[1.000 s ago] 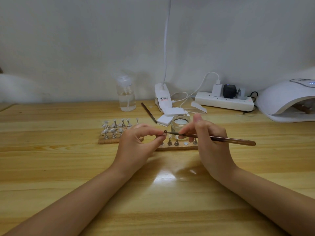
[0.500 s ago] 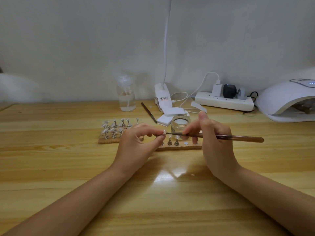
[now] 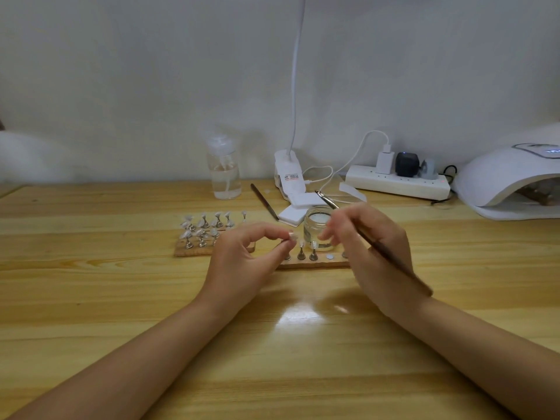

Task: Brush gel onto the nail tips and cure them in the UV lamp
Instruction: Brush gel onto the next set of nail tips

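**Nail tip pinched, brush lifted over the jar**

The left hand (image 3: pixel 242 262) is pinching a small nail tip (image 3: pixel 291 237) between thumb and forefinger, just above the near wooden holder strip (image 3: pixel 315 264). The right hand (image 3: pixel 372 253) is gripping the brush (image 3: pixel 357 230), its tip tilting up past the open gel jar (image 3: pixel 316 227). The UV lamp (image 3: pixel 509 183) is sitting far right on the table (image 3: pixel 121 298).

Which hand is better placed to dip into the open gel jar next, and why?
Right hand: it already grips the thin brown brush beside the small clear glass jar. The left hand pinches a nail tip.
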Motion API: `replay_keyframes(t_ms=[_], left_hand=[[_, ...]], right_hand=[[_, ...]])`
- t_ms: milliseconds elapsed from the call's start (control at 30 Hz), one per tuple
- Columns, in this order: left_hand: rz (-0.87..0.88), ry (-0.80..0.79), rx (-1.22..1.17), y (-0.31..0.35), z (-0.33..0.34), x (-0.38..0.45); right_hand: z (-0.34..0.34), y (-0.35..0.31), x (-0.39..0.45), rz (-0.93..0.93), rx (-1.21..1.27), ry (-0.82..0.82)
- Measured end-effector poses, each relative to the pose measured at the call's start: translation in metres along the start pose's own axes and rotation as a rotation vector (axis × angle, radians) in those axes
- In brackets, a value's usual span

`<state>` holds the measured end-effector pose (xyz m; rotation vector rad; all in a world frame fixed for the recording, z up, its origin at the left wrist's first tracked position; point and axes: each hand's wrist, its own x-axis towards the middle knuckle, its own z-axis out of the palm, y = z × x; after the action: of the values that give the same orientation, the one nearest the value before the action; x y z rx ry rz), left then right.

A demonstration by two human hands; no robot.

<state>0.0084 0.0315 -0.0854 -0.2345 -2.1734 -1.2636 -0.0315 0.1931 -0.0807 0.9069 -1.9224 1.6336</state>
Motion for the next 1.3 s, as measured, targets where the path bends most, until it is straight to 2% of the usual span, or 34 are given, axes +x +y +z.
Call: replay_keyframes(t_ms=[100,300,667,1100,1300], left_hand=[[0.074,-0.017,-0.001,0.0,0.0,0.001],[0.143,-0.072,-0.014,0.0,0.001,0.001],[0.161,-0.105,-0.011,-0.002,0.001,0.001],[0.071,-0.135,-0.034,0.002,0.0,0.001],[0.009,-0.134,0.033,-0.003,0.0,0.002]], right_hand=[[0.003,0.001,-0.002,-0.139,-0.19,-0.088],[0.007,0.003,-0.005,-0.208,-0.254,-0.187],[0.005,0.003,-0.003,-0.24,-0.245,-0.174],[0.005,0.006,-0.002,-0.219,-0.235,-0.13],[-0.021,0.012,0.016,-0.186,-0.294,-0.087]])
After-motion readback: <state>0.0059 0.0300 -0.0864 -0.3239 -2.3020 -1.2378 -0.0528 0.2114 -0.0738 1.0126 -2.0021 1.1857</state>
